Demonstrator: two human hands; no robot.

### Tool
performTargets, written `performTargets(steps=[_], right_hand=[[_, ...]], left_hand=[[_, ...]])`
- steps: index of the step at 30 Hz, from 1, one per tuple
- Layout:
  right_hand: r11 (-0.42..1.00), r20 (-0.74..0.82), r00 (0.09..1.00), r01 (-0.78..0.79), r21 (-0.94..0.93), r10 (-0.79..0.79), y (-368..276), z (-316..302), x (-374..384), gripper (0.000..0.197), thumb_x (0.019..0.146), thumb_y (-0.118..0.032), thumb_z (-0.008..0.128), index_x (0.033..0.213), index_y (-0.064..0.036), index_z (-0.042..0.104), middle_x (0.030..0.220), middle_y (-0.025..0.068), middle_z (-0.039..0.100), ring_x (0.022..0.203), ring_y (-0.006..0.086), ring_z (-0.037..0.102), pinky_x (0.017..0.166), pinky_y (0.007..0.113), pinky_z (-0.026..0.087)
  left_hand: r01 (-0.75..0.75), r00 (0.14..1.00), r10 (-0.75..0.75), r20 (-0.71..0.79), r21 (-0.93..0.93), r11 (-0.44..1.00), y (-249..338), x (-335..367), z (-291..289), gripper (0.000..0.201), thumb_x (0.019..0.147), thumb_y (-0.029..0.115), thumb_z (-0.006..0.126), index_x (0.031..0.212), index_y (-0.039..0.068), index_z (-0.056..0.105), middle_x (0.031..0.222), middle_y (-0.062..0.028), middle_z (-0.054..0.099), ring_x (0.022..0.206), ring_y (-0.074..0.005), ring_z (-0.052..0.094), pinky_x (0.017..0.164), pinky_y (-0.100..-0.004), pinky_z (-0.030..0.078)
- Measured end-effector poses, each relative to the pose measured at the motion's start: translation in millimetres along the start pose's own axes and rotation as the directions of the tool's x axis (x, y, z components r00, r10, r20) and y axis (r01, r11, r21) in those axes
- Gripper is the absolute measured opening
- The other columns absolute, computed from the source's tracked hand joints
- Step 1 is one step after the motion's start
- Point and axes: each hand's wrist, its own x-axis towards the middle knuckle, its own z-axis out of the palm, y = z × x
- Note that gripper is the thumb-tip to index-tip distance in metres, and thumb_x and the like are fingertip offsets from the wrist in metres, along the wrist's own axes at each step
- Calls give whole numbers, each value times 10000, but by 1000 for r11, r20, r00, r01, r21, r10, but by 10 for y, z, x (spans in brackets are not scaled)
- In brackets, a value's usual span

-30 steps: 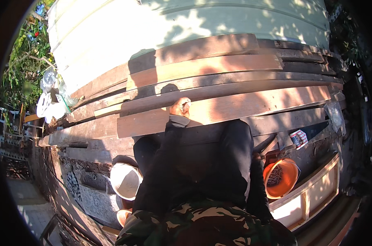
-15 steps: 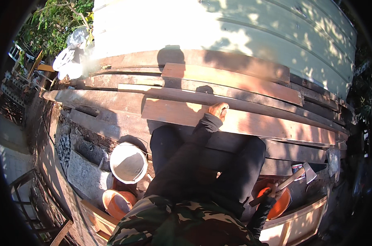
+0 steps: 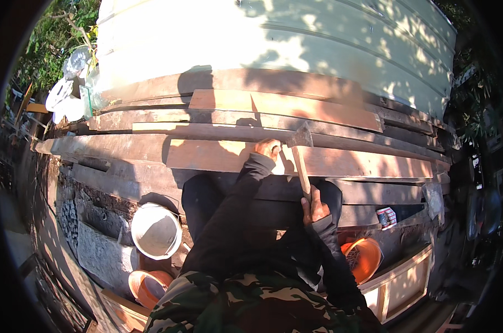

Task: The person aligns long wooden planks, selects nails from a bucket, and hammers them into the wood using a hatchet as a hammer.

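Note:
My right hand (image 3: 316, 210) is wrapped round the wooden handle of a hatchet (image 3: 301, 166). The hatchet stands over a reddish wooden plank (image 3: 362, 163), its metal head near the plank's far edge. Just left of the head, my left hand (image 3: 267, 149) rests at the same plank with its fingers closed. Whatever those fingers pinch, if anything, is too small to make out. The plank lies crosswise in front of my knees, on top of other boards.
Several long boards (image 3: 113, 139) lie beyond and beneath the plank, up to a pale metal sheet wall (image 3: 340, 44). A white bucket (image 3: 156, 231) and an orange bucket (image 3: 150, 288) stand at my left. Another orange bucket (image 3: 366, 261), with small brownish pieces inside, sits at my right.
My right hand has brought the hatchet from beside the right orange bucket up over the plank. My left hand stays closed at the plank. The whole view has shifted slightly.

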Motion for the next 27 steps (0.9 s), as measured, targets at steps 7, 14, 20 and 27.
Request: performTargets(steps=[7,14,20,27], right_hand=[[993,-51,998,-37,-114,31,13,118,211,359,897,-218,526,1223,-87,448,678,239,614,638,426,620,561,463,493],[996,-8,999,-50,-76,50,-119,-35,166,413,897,-169,530,1278,-81,396,725,260,613,678,433,619,562,463,485],[983,99,994,-30,-180,48,159,253,155,399,892,-171,540,1259,-78,413,748,224,624,694,418,625,570,457,486],[998,-76,996,-38,46,41,-82,96,-85,371,891,-145,524,1238,-60,422,733,219,622,658,412,623,559,450,484]], left_hand=[[94,995,-91,43,-65,993,51,1,1,80,790,130,595,809,53,607,816,-135,612,782,-357,590,681,-430,474],[79,997,-78,23,-28,996,-47,-24,47,67,792,108,572,786,55,613,793,-132,614,760,-354,595,665,-425,477],[48,998,-46,37,-54,997,-143,-51,47,81,775,125,611,821,68,644,775,-137,615,749,-358,599,673,-419,480],[157,987,-164,-1,288,945,-59,217,-405,298,863,332,564,895,64,690,937,-159,654,827,-347,625,734,-427,493]])
